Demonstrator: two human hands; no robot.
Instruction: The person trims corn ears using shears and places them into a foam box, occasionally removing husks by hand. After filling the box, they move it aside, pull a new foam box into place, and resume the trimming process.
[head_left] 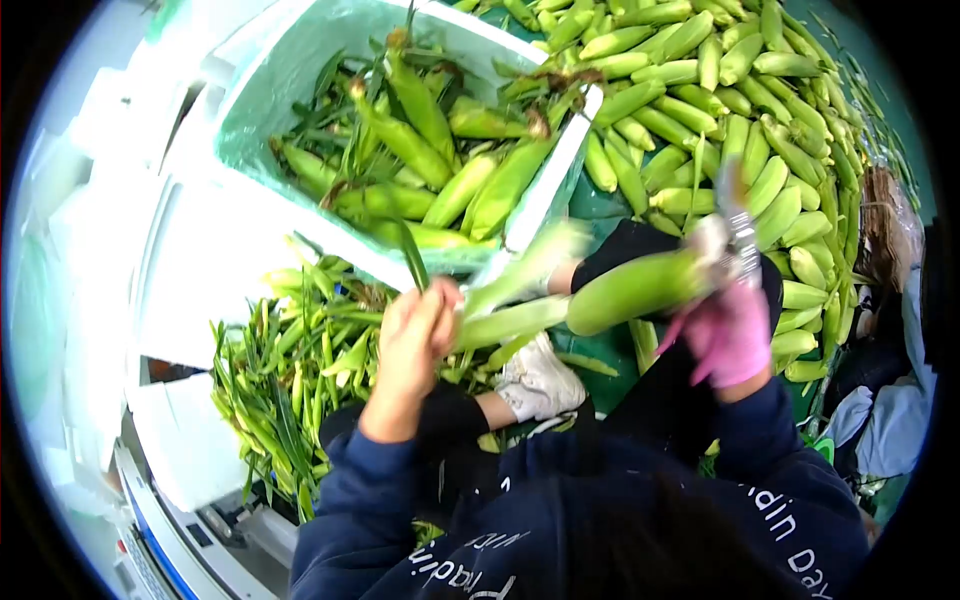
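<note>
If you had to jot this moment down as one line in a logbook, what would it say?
left hand: pulling husk leaves | right hand, pink glove: gripping corn cob | white box: unhusked corn | pile of trimmed cobs beyond

blade point(738, 215) blurred; husk strip point(530, 262) motion-smeared; corn pile point(760, 110) cut off top edge.

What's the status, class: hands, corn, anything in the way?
Left hand bare, gripping husk leaves. Right hand pink-gloved, holding corn cob. Trimmed cob pile beyond; nothing between the hands.
</note>
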